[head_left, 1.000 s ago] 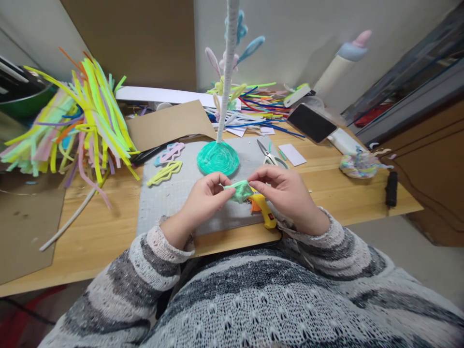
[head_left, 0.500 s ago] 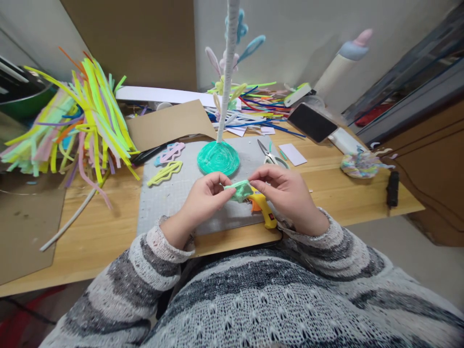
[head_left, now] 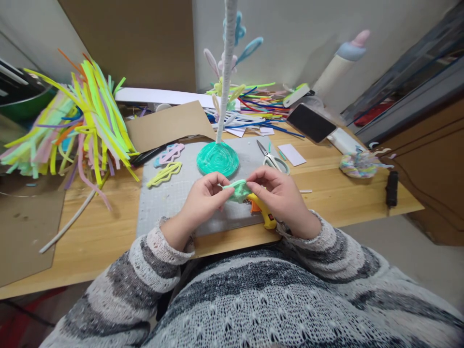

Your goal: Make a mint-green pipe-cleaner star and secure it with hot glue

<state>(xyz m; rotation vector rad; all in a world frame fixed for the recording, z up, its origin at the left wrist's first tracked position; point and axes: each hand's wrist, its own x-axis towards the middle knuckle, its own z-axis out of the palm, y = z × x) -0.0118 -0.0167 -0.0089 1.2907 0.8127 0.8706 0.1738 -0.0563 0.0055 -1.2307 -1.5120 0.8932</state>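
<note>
A small mint-green fuzzy piece [head_left: 239, 192] is held up between both hands over the grey cutting mat [head_left: 166, 200]. My left hand [head_left: 207, 197] pinches its left end between thumb and fingers. On the other side, my right hand [head_left: 279, 195] pinches the right end. Partly behind my right hand lies a yellow glue gun [head_left: 267, 216]. Just beyond the hands stands a green coiled disc [head_left: 218, 159] with a white wrapped stem [head_left: 227, 72] rising from it. Scissors [head_left: 271, 157] rest to the right of the disc.
Yellow zigzag pieces [head_left: 165, 174] and pink ones [head_left: 171, 153] lie on the mat's left. A pipe-cleaner bundle [head_left: 96, 125] fills the left side. Cardboard [head_left: 170, 126], a phone [head_left: 311, 123], a white card [head_left: 292, 154] and a black-handled tool [head_left: 392, 188] surround the mat.
My right hand has shifted slightly left, and the top edge of the green piece now bows upward. Both hands keep their pinch on it.
</note>
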